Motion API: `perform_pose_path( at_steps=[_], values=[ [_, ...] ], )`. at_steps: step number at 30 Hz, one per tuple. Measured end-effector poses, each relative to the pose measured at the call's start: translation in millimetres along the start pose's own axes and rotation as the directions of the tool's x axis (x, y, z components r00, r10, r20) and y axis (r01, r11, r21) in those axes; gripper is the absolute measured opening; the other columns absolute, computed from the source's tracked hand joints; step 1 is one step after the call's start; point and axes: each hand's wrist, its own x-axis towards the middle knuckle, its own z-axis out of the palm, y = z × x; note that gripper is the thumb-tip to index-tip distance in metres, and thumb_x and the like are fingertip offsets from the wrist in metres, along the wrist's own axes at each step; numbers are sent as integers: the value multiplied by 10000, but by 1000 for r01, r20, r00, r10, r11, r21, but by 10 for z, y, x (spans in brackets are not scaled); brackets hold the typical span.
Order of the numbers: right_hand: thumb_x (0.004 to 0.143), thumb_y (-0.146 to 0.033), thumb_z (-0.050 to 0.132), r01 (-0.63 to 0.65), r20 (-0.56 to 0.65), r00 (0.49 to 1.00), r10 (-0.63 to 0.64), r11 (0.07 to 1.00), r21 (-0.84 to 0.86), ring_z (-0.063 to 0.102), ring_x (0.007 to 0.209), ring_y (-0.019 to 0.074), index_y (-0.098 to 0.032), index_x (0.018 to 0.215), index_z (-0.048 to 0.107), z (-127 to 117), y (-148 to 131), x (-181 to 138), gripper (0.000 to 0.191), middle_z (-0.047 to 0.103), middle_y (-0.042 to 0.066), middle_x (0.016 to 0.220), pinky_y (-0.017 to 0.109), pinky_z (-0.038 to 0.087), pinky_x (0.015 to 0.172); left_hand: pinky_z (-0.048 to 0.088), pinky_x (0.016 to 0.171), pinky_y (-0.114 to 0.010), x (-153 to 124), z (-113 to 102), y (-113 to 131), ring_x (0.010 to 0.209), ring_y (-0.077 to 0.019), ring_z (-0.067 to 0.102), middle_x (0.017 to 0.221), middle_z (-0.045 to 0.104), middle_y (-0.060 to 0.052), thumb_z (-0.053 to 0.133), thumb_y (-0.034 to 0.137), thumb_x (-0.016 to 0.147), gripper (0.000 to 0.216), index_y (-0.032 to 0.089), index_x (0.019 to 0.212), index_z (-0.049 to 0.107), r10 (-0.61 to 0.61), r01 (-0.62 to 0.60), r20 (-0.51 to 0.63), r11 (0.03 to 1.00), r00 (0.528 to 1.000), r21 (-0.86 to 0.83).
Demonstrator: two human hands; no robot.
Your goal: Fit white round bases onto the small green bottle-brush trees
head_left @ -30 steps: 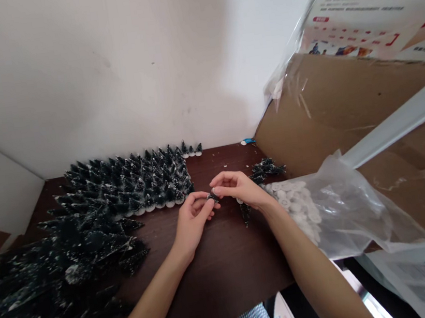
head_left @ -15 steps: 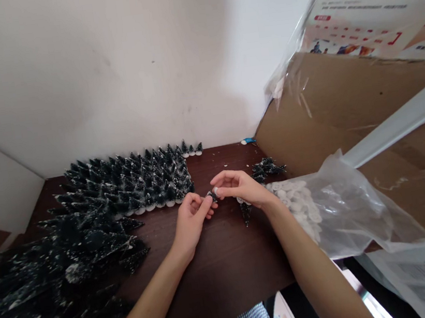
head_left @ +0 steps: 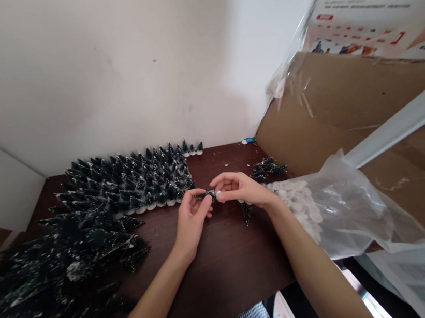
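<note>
Between thumb and fingers, my left hand [head_left: 193, 219] pinches a small dark green miniature tree [head_left: 210, 195] flecked with white, lying sideways. My right hand [head_left: 242, 189] grips a round white base [head_left: 218, 195] against the tree's thick end; whether the two are joined is hard to see. Under my right hand another miniature tree [head_left: 247, 214] lies on the brown table [head_left: 228, 277], its base end partly covered by the hand. To the left, many standing miniature trees [head_left: 136, 177] on white bases form tight rows.
Loose trees [head_left: 56, 284] are heaped at the left front. More lie at the back right [head_left: 266, 168]. A clear plastic bag [head_left: 344, 209] with white bases [head_left: 296, 200] rests by my right forearm. A cardboard box [head_left: 364, 118] borders the right side, a wall [head_left: 139, 75] the back.
In my left hand the tree has turned, so its length now shows lying level, tip to the left. My right hand stays at its base end with the white base.
</note>
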Motion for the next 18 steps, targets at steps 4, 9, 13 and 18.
perform_pose_path(
  at_steps=[4,9,13,18],
  values=[
    [702,-276,854,15,19,1000,-15,1000,-8,668,725,118,-181,1047,690,-4,12,8,394,717,3,835,280,560,736,484,624,-251,-1,5,-13,685,-142,599,748,600,25,753,371,726,400,198,1028,556,10,-10,12,1000,1000,-7],
    [703,-269,854,16,97,995,-16,1000,-2,661,667,109,-179,1100,661,2,57,22,450,691,-20,779,245,551,656,483,614,-246,23,3,-52,699,-128,613,905,659,-12,769,365,719,454,205,1062,520,26,-25,7,998,1000,-58],
    [703,-251,851,-2,163,987,-1,1000,20,665,652,113,-211,1265,572,9,73,14,628,690,-24,810,242,552,644,490,624,-248,45,-4,-78,682,-125,609,882,681,-17,777,374,727,432,198,1035,529,21,-20,12,998,1000,-60],
    [775,-215,797,-10,216,976,10,1000,-1,658,681,105,-253,1308,547,28,45,-28,589,696,-18,866,232,549,686,474,626,-221,16,29,-44,690,-113,581,785,625,3,735,364,787,234,176,840,606,60,-60,44,998,997,9]
  ],
)
